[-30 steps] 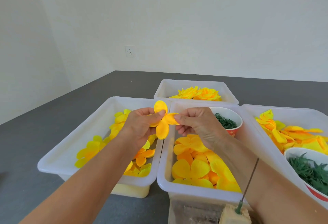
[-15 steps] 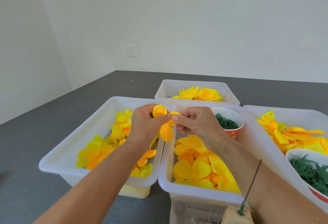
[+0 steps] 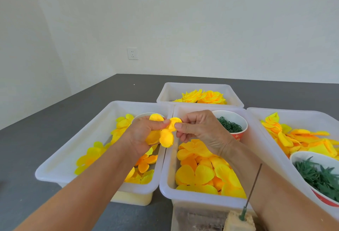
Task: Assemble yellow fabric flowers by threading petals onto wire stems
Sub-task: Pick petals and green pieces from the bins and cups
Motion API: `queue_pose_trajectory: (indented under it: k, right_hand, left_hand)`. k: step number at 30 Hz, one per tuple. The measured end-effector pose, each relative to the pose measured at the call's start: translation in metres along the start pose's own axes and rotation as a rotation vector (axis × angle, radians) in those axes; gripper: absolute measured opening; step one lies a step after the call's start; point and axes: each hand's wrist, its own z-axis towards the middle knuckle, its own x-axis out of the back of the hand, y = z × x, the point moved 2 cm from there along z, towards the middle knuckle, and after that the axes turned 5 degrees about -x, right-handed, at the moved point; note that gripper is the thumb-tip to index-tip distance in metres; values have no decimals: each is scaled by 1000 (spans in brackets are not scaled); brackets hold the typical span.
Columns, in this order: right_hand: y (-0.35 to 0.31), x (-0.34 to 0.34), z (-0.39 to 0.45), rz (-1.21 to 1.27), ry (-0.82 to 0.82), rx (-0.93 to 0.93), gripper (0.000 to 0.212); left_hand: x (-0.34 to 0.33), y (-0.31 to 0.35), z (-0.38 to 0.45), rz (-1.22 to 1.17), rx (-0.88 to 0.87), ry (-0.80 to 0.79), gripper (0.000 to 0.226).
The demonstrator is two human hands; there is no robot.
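Observation:
A yellow fabric petal piece hangs in the air above the gap between two white bins. My left hand grips it from the left, fingers curled round its lobes. My right hand pinches its upper right lobe between thumb and forefinger. A thin wire stem stands upright in a tan block at the bottom, just right of my right forearm. Loose yellow petals fill the middle bin and the left bin.
A far bin holds finished yellow flowers. A paper cup of small green rings sits in the middle bin. The right bin holds more petals and a bowl of green leaf parts. All stand on a dark grey table.
The petal piece has been gathered and folded: its lobes were spread a second ago and are now bunched in my left hand. Both hands stay close together above the bins.

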Motion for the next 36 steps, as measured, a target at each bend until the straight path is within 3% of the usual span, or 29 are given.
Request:
queue_pose_trajectory:
  k: [3, 7, 12, 18, 20, 22, 25, 30, 36]
  right_hand:
    - [5, -3, 5, 68, 197, -56, 21]
    - [12, 3, 9, -89, 362, -98, 41]
    - [5, -2, 5, -102, 260, -93, 20]
    - [3, -14, 0, -276, 226, -124, 20]
    - [3, -18, 0, -153, 191, -144, 10]
    - [3, -19, 2, 91, 209, -202, 7]
    - [4, -18, 2, 172, 304, -278, 13]
    - [0, -8, 2, -274, 502, -55, 12]
    - [-3, -11, 1, -132, 443, 4, 9]
  left_hand:
    - [-5, -2, 2, 187, -161, 90, 9]
    - [-19, -9, 0, 591, -393, 107, 10]
    - [-10, -9, 4, 581, -411, 252, 13]
    - [-7, -3, 3, 716, -480, 482, 15]
    - [-5, -2, 3, 728, -493, 551, 17]
    - [-1, -3, 5, 592, -455, 588, 20]
    - [-2, -3, 4, 424, -389, 530, 20]
    - [-15, -4, 0, 421, -387, 250, 11]
    - [-9, -6, -1, 381, -429, 275, 29]
